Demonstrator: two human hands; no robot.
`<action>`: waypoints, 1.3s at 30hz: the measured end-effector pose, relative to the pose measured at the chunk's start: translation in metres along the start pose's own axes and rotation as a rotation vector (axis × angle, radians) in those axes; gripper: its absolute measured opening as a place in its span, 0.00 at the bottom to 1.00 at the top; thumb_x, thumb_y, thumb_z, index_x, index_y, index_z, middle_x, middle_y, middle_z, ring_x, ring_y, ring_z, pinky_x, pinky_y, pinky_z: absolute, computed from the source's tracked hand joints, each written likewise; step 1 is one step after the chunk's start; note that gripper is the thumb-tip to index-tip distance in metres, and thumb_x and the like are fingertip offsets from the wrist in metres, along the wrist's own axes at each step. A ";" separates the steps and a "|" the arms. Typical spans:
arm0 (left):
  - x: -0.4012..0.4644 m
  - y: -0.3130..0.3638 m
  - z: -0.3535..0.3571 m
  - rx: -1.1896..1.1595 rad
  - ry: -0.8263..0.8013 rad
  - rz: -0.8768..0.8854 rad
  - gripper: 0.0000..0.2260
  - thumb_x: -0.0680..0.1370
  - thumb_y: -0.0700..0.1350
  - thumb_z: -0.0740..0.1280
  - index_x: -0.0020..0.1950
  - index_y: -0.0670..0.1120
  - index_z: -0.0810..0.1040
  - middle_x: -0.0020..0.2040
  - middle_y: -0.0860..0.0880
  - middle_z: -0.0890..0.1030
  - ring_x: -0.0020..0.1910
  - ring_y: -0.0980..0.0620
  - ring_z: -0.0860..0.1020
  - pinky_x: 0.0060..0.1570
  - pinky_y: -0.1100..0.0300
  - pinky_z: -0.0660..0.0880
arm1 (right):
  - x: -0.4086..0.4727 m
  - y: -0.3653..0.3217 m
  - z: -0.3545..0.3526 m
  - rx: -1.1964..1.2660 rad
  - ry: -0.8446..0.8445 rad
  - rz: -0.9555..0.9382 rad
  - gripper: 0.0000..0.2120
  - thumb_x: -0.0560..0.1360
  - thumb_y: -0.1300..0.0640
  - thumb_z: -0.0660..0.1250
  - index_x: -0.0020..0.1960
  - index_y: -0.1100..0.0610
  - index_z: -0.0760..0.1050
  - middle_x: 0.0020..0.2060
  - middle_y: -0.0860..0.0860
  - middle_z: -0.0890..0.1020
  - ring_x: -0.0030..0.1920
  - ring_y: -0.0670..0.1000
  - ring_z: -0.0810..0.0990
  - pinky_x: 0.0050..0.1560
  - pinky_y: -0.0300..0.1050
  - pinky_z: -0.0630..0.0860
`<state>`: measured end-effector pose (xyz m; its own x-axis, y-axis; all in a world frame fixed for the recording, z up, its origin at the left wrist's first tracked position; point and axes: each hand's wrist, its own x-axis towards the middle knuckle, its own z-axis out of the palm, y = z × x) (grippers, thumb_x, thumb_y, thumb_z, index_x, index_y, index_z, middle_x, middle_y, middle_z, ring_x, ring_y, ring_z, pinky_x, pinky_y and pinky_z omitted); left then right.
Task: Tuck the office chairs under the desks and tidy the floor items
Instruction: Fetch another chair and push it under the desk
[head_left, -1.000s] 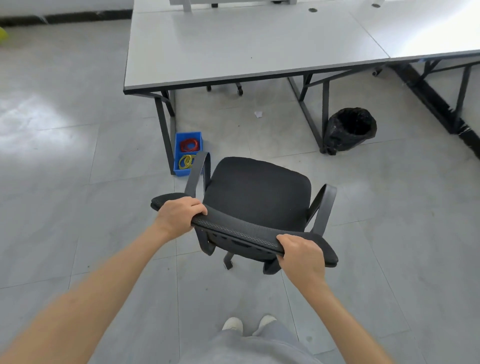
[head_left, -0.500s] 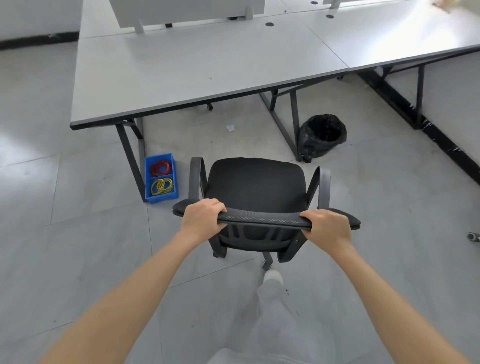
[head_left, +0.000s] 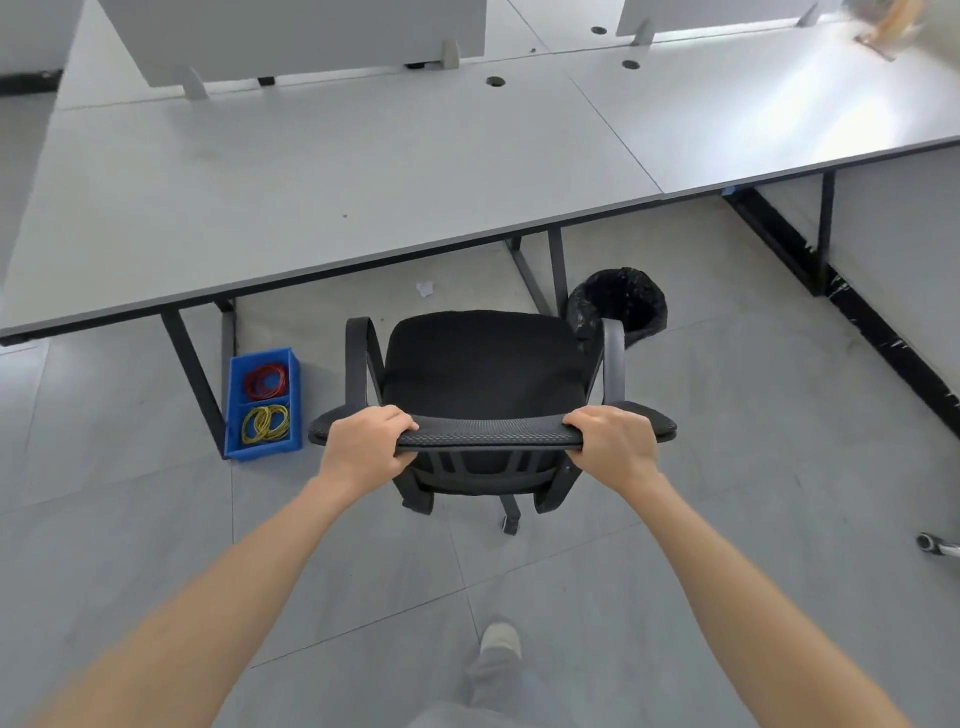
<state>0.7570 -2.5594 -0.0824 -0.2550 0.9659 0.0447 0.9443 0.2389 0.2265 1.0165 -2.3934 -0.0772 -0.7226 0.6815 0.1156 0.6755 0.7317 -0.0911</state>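
Chair (head_left: 480, 364) sits on the floor just in front of the desk (head_left: 322, 171), not under it yet. Its seat faces the gap between the desk legs. The left hand (head_left: 363, 447) and the right hand (head_left: 615, 447) both hold the top of the chair back, fingers (head_left: 395, 415) curled tight over the edge.

I think the next push could go wrong in a few ways. The right arm of the chair is very near the bin (head_left: 618, 304), so a crooked push may knock the bin over. The chair arms may be too tall and bump the desk edge. The wheels may turn and steer the chair into a desk leg. A blue box (head_left: 236, 410) of bands sits on the floor beside the left leg, and a paper scrap (head_left: 425, 289) lies under the desk where a wheel could roll over it.
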 end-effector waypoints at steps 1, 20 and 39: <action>0.013 -0.003 -0.002 0.004 -0.003 0.003 0.10 0.67 0.46 0.73 0.47 0.48 0.83 0.44 0.50 0.84 0.42 0.49 0.81 0.33 0.61 0.75 | 0.010 0.003 0.003 0.004 0.005 0.010 0.11 0.56 0.55 0.76 0.38 0.52 0.82 0.32 0.46 0.84 0.32 0.51 0.82 0.26 0.37 0.71; 0.210 -0.083 -0.010 -0.018 -0.036 0.132 0.11 0.66 0.46 0.74 0.47 0.49 0.82 0.44 0.52 0.84 0.42 0.49 0.81 0.33 0.60 0.76 | 0.173 0.021 0.023 0.021 0.032 0.204 0.15 0.52 0.59 0.78 0.38 0.52 0.83 0.34 0.47 0.85 0.34 0.52 0.83 0.28 0.41 0.76; 0.243 -0.081 -0.008 -0.013 -0.039 0.117 0.12 0.66 0.46 0.75 0.48 0.47 0.82 0.45 0.50 0.84 0.42 0.48 0.81 0.35 0.59 0.77 | 0.204 0.042 0.027 0.060 -0.033 0.220 0.11 0.58 0.58 0.75 0.41 0.53 0.82 0.36 0.47 0.85 0.37 0.53 0.83 0.31 0.42 0.78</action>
<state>0.6167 -2.3447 -0.0819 -0.1352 0.9903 0.0335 0.9643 0.1237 0.2343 0.8935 -2.2230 -0.0837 -0.5638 0.8241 0.0544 0.8082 0.5641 -0.1692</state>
